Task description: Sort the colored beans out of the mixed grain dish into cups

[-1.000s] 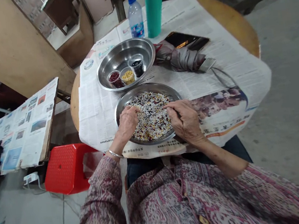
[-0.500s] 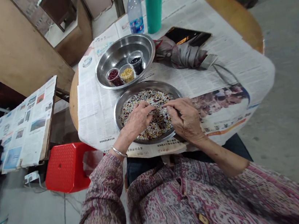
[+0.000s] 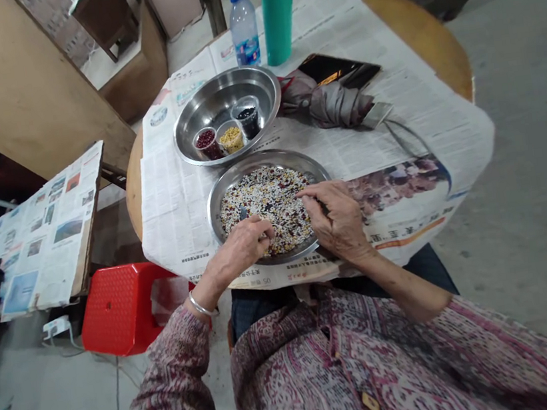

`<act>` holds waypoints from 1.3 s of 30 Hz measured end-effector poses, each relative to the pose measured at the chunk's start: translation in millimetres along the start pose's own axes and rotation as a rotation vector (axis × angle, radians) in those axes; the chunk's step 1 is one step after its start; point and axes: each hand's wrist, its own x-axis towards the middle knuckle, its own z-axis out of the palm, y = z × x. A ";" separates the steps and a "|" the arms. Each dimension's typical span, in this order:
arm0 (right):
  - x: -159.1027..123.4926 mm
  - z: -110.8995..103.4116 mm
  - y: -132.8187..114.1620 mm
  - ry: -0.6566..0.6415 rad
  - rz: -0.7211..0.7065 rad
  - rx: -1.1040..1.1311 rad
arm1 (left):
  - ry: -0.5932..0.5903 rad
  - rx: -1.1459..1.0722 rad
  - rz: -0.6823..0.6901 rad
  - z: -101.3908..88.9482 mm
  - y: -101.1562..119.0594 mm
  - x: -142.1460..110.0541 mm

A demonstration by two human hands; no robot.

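A steel plate [image 3: 313, 167] in front of me holds a spread of mixed white, red and dark beans [image 3: 267, 199]. My left hand [image 3: 241, 248] rests at the plate's near edge, fingers curled together over the beans. My right hand [image 3: 336, 220] lies on the plate's right side, its fingertips pinched at the beans. Behind it a steel bowl [image 3: 219, 98] holds three small clear cups: red beans [image 3: 207, 141], yellow beans [image 3: 230, 137] and black beans [image 3: 247, 117].
Newspaper [image 3: 405, 100] covers the round wooden table [image 3: 433, 36]. A water bottle [image 3: 242, 21], a teal flask [image 3: 277, 9], a folded grey umbrella [image 3: 331, 103] and a dark phone [image 3: 336, 70] lie at the back. A red plastic stool [image 3: 120, 306] stands to my left.
My left hand slid from the plate's left side toward the middle, then drew back to the near edge. My right hand has stayed in place.
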 end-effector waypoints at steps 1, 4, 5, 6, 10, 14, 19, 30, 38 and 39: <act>0.0 0.0 0.0 0.001 -0.003 -0.003 | -0.019 -0.005 0.025 3.0 1.7 -0.2; 0.0 0.2 0.5 0.008 -0.017 -0.011 | -0.013 -0.010 0.082 10.8 4.6 10.6; 0.0 0.4 0.7 0.009 -0.018 -0.012 | 0.002 -0.005 0.092 12.1 4.6 16.7; 0.0 0.5 0.9 0.009 -0.016 -0.012 | 0.029 0.007 0.094 12.7 4.2 23.2; -0.2 1.1 1.9 0.010 -0.005 -0.004 | 0.168 0.092 0.061 8.8 0.9 45.6; -0.9 1.7 3.5 0.018 -0.016 0.003 | 0.155 0.145 0.073 5.3 0.2 56.5; -1.8 1.9 4.4 0.024 -0.027 -0.013 | 0.072 0.196 0.113 5.9 -2.9 69.2; -1.7 3.0 4.5 0.047 -0.064 0.007 | 0.361 0.343 -0.253 -8.6 -27.0 40.4; -0.7 1.2 2.5 0.027 -0.033 -0.001 | 0.362 0.201 -0.370 11.0 -19.2 52.2; -0.5 1.0 2.1 0.020 -0.029 -0.001 | 0.368 0.154 -0.335 12.6 -18.1 57.0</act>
